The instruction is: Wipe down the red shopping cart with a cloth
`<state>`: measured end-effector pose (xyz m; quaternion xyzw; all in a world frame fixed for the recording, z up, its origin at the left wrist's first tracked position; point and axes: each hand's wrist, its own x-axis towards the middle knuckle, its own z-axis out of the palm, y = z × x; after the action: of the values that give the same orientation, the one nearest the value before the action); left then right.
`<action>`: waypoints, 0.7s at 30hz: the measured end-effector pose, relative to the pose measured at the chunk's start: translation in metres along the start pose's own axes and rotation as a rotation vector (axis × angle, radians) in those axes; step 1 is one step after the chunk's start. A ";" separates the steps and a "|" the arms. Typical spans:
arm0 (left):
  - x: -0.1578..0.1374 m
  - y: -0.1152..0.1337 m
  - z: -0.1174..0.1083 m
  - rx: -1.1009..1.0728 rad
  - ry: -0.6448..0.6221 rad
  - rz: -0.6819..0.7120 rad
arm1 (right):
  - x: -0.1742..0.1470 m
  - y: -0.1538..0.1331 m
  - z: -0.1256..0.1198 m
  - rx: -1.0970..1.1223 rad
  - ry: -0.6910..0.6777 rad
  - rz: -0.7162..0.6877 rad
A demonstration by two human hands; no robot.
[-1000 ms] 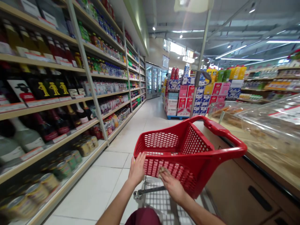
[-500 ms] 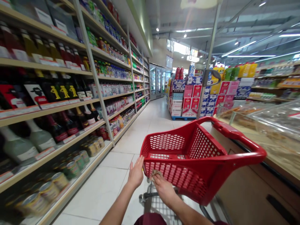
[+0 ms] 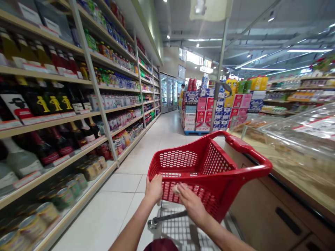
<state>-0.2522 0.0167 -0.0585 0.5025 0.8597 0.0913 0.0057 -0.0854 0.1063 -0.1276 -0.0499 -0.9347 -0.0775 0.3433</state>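
A red plastic shopping cart (image 3: 229, 195) with a perforated basket stands in front of me, its handle to the right. My left hand (image 3: 154, 189) is closed over the basket rim at the near left corner. Under the fingers of my right hand (image 3: 193, 204) is a small pale, crumpled cloth (image 3: 176, 189), pressed against the basket's near side. The right fingers partly hide the cloth. No goods show in the visible part of the basket.
Shelves (image 3: 52, 118) of bottles and cans line the left side. To the right is a counter with clear covers (image 3: 288, 136). Stacked boxes (image 3: 201, 115) stand on a blue pallet ahead, near a metal post (image 3: 218, 69). Glass-door coolers (image 3: 167, 92) are at the far end.
My right hand and the cloth have moved right along the basket side. My left fingers now curl over the rim. The whole view has shifted, with the cart appearing further left.
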 end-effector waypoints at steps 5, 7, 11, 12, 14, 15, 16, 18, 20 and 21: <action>0.003 0.024 0.004 0.022 0.005 0.094 | 0.005 0.016 -0.015 -0.047 0.082 0.047; 0.002 0.032 0.009 0.032 -0.002 0.130 | -0.010 0.017 -0.007 -0.054 0.067 0.018; 0.000 0.038 0.018 0.068 0.010 0.144 | -0.030 0.021 -0.007 -0.036 0.020 0.037; 0.000 0.039 0.020 0.071 0.017 0.153 | -0.030 0.024 -0.012 -0.026 0.021 0.067; 0.001 0.042 0.023 0.073 0.039 0.186 | -0.029 0.031 -0.021 -0.002 0.034 0.135; 0.001 0.044 0.026 0.075 0.053 0.201 | -0.031 0.034 -0.024 0.008 0.040 0.162; 0.000 0.046 0.028 0.076 0.066 0.211 | -0.036 0.036 -0.025 0.016 0.039 0.173; 0.000 0.049 0.032 0.080 0.081 0.211 | -0.049 0.037 -0.025 0.025 0.018 0.167; 0.000 0.051 0.035 0.091 0.080 0.199 | -0.060 0.035 -0.026 0.037 -0.008 0.167; -0.001 0.052 0.035 0.100 0.083 0.202 | -0.061 0.035 -0.028 0.046 -0.001 0.186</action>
<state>-0.2034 0.0465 -0.0849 0.5821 0.8076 0.0691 -0.0641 -0.0160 0.1335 -0.1422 -0.1285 -0.9277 -0.0240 0.3497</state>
